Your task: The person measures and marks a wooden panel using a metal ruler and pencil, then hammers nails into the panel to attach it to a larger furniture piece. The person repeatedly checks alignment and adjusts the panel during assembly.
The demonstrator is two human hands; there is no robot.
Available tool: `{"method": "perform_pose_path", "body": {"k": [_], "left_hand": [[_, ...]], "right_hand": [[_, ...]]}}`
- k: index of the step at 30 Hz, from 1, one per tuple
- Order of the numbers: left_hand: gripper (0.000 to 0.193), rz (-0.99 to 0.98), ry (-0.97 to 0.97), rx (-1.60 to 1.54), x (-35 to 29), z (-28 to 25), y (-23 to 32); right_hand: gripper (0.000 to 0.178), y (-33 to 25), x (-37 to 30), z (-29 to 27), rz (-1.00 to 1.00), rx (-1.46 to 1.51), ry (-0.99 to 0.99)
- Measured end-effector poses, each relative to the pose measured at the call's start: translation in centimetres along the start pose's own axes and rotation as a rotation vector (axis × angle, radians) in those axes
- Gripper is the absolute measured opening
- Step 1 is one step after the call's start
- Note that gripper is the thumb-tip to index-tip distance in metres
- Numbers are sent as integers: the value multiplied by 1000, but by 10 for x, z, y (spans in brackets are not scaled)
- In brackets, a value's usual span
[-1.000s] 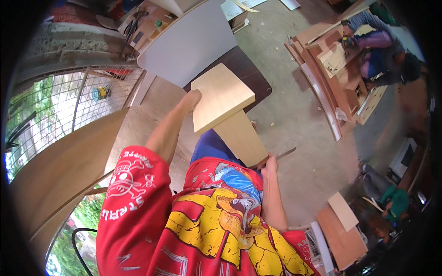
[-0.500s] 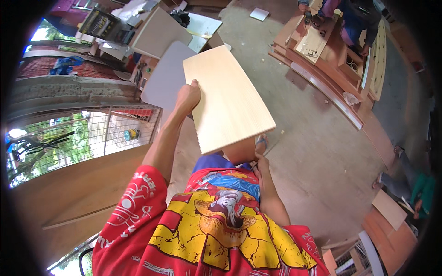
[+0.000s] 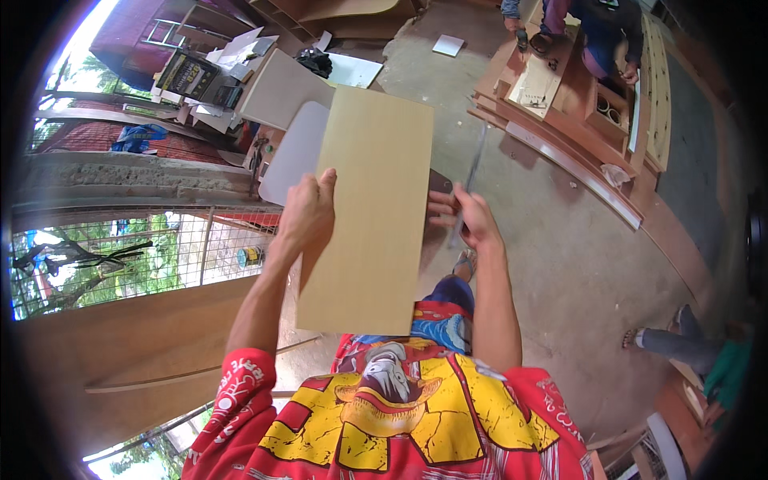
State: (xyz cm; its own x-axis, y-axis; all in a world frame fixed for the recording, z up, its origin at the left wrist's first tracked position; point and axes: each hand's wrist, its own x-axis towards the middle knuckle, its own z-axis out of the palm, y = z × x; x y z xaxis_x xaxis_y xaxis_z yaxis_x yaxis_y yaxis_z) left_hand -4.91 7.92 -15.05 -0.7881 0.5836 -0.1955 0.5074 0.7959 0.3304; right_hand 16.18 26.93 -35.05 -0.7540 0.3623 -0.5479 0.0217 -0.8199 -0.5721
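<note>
Plywood filled the middle of your view: a pale, rectangular plywood panel that you held up in front of your chest, its long side running away from you and its far end tilted slightly to the right. Your left hand was clamped on the panel's left edge, thumb over the near face and fingers curled against it. Your right hand sat just beside the panel's right edge, its fingers closed around a thin, dark, rod-like tool that pointed away from you; I could not tell whether that hand also touched the panel. Your two hands were apart, one on each side of the board.

Below the panel lay the concrete floor, with your sandalled foot showing just past your right wrist. A grey board and a tan board lay beyond the panel's left side. At the upper right, another person worked over reddish-brown cabinet parts, well apart from you. At the right rim, someone else's foot rested on the floor. A wire-mesh fence ran along your left.
</note>
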Motion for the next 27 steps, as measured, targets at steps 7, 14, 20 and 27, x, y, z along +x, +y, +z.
{"method": "perform_pose_path", "body": {"k": [7, 14, 20, 27], "left_hand": [[63, 20, -153, -53, 2, -14, -28], [55, 137, -236, -205, 17, 11, -119], [63, 64, -140, -682, 57, 79, -188], [54, -396, 92, -1611, 85, 124, -125]], "right_hand": [[26, 24, 21, 32, -126, 388, -220], [37, 28, -25, 94, -125, 61, 17], [49, 50, -26, 136, -382, -57, 117], [61, 46, -14, 155, -347, -444, 246]]}}
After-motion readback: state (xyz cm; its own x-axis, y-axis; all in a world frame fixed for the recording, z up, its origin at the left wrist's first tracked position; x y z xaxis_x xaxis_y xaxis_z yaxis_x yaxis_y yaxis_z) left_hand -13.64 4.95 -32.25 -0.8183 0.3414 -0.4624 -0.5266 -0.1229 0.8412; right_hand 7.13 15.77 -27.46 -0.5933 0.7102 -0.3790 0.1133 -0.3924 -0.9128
